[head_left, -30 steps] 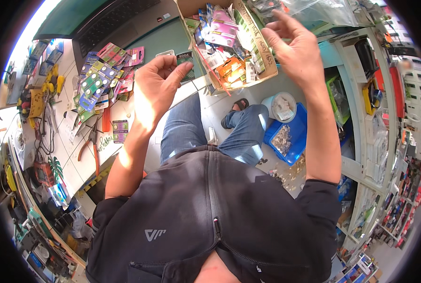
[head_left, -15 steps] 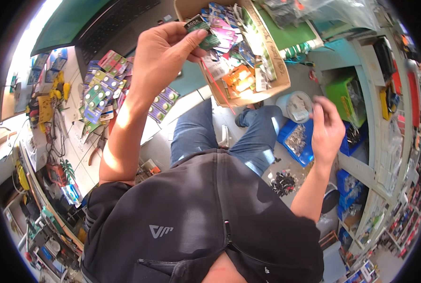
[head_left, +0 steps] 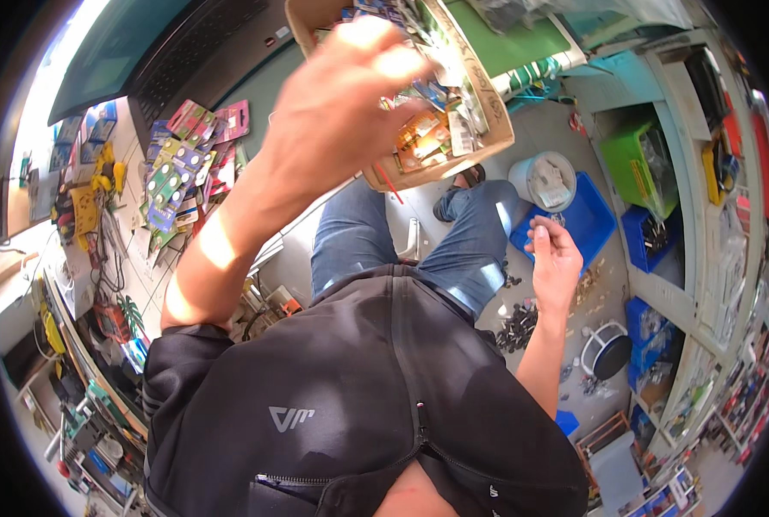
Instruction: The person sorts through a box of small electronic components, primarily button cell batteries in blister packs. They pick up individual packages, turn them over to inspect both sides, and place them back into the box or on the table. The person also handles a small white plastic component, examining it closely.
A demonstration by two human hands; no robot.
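Note:
My left hand (head_left: pixel 333 108) is over an open cardboard box (head_left: pixel 479 86), blurred by motion. Its thumb and fingers look apart, and no object shows between them. Crowded packets fill the box, among them an orange one (head_left: pixel 420 138); the hand hides part of them. A thin red strip (head_left: pixel 390 185) hangs at the box's near corner. Lower on the right, my right hand (head_left: pixel 557 263) hovers in front of a blue tray (head_left: pixel 595 228). Its fingers are curled with the tips together, and a tiny dark bit may be at the fingertips.
Blister cards of button cells (head_left: pixel 176 177) lie heaped on the left bench, near a keyboard (head_left: pixel 182 65) and tangled cables (head_left: pixel 108 246). A white bucket (head_left: pixel 546 181), small black parts (head_left: pixel 518 326) and a round stool (head_left: pixel 607 351) stand low right. Beyond is a green bin (head_left: pixel 638 168).
My left hand no longer shows the small green card it pinched, and its thumb and fingers have parted. My right hand has moved left and lower. The view has shifted slightly.

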